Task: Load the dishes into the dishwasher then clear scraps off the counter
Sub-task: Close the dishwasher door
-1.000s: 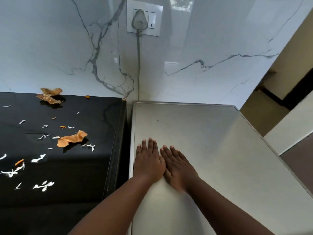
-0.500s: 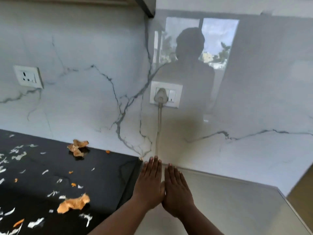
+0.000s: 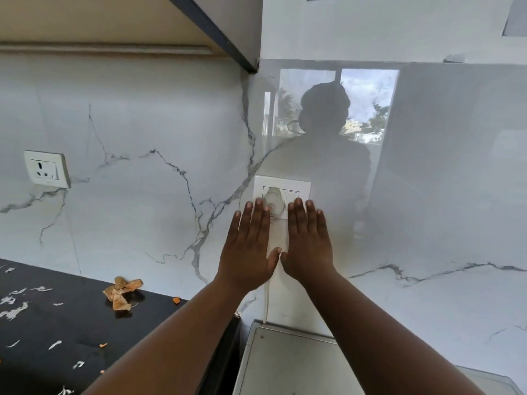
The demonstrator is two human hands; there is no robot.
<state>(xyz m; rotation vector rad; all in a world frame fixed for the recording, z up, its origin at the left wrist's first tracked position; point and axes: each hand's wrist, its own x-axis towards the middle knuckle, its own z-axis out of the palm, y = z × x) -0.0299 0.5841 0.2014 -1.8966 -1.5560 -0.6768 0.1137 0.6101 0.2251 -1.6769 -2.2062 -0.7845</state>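
Marble wall (image 3: 128,218) fills most of the view. Below it, my black counter (image 3: 159,332) sits low left, beside the grey appliance top (image 3: 288,363). My left hand (image 3: 247,249) and right hand (image 3: 308,246) are raised side by side before the wall, fingers straight, holding nothing, thumbs nearly touching. The plugged socket (image 3: 281,199) shows just above my fingertips. Orange peel scraps (image 3: 121,292) lie on the counter at the wall's foot, well left of and below my left hand; white bits (image 3: 12,306) scattered further left.
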